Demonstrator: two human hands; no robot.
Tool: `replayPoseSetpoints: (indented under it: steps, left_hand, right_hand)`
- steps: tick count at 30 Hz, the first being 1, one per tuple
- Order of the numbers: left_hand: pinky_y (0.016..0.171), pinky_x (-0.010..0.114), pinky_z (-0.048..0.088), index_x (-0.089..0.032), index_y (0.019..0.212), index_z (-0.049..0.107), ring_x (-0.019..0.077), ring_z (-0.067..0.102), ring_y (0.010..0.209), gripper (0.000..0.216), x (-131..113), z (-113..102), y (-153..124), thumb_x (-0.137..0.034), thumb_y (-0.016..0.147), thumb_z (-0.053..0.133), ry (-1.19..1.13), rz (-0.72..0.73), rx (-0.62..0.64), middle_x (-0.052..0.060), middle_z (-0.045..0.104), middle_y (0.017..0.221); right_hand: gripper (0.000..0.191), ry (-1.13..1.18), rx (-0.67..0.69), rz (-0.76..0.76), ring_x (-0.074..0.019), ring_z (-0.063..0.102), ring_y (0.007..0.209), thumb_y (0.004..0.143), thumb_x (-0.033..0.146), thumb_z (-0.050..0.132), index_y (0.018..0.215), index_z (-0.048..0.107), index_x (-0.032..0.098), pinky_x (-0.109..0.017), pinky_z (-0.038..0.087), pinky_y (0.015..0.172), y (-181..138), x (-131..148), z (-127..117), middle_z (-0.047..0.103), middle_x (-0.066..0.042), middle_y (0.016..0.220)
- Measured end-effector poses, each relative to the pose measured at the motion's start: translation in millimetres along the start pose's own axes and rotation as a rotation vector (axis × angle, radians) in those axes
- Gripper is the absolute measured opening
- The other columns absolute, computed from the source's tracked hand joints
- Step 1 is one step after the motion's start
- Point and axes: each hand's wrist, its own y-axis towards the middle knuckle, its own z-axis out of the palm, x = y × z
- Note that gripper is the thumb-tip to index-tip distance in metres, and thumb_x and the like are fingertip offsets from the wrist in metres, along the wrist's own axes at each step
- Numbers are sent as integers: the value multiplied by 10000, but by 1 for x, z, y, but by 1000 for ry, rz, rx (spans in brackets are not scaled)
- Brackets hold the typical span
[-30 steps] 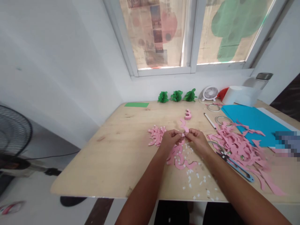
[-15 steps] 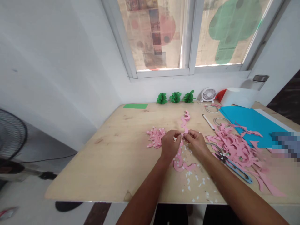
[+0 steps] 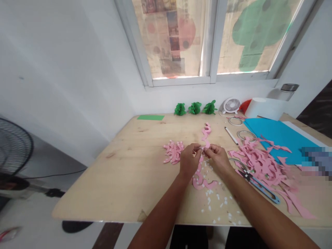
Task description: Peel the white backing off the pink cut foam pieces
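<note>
My left hand and my right hand meet over the table, both with fingertips pinched together on a pink curved paper piece. Fingers hide part of that piece. Beyond it, more pink curved paper pieces run toward the window. Between my forearms lie further pink curved pieces, among small white scraps. Left of my left hand sits a pile of small pink curved pieces, some with white ends.
Pink paper offcuts heap on the right, with blue-handled scissors beside them. Nearby are a pen, tape rolls and blue sheets. Green paper ornaments, a small fan and a bottle stand at the back.
The view has shifted slightly. My left fingers have changed their pinch a little, and a white scrap seen by them earlier no longer shows. My right hand stays at the pink piece.
</note>
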Motion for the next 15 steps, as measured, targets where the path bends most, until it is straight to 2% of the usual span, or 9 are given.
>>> replayPoseSetpoints:
  steps: [4, 8, 15]
  left_hand:
    - [675, 267, 457, -172, 741, 629, 143, 594, 716, 66, -1, 0, -1, -156, 726, 567, 100, 40, -33, 28, 651, 712]
    - [687, 275, 453, -175, 762, 653, 150, 592, 724, 100, -3, -1, -1, -160, 740, 556, 122, 61, -13, 39, 657, 718]
    - [678, 274, 458, -187, 792, 675, 143, 595, 696, 133, -3, -2, 1, -166, 733, 558, 42, -11, 48, 38, 684, 751]
  right_hand:
    - [259, -1, -25, -26, -111, 455, 519, 707, 399, 595, 613, 571, 159, -224, 335, 506, 0, 1, 1, 548, 5, 558]
    - [254, -12, -32, -48, -108, 437, 520, 711, 398, 590, 635, 584, 156, -223, 331, 504, 0, 2, 1, 532, 7, 559]
    - [270, -43, -31, -64, -125, 455, 551, 719, 423, 577, 668, 587, 158, -227, 338, 503, 1, -3, 1, 544, -7, 594]
